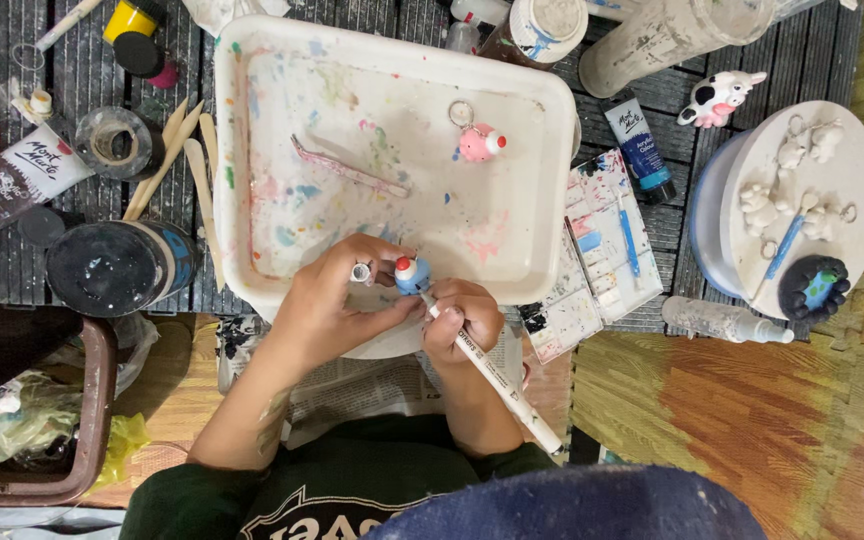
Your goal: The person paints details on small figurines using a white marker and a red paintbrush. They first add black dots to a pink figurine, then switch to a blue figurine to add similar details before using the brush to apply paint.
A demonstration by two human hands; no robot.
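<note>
Head view, blue figurine [413,275] in left hand [337,310], brush [492,375] in right hand [464,325]

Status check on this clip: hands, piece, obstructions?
Left hand grips small blue figurine. Right hand holds white paint pen, tip on it. White tray behind; nothing blocking.

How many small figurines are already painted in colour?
3: a blue one in the left hand, a pink one in the white tray, a cow beside the round board. Others may be hidden.

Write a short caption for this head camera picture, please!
Left hand holds a small blue figurine while right hand paints it with a white pen.
</note>
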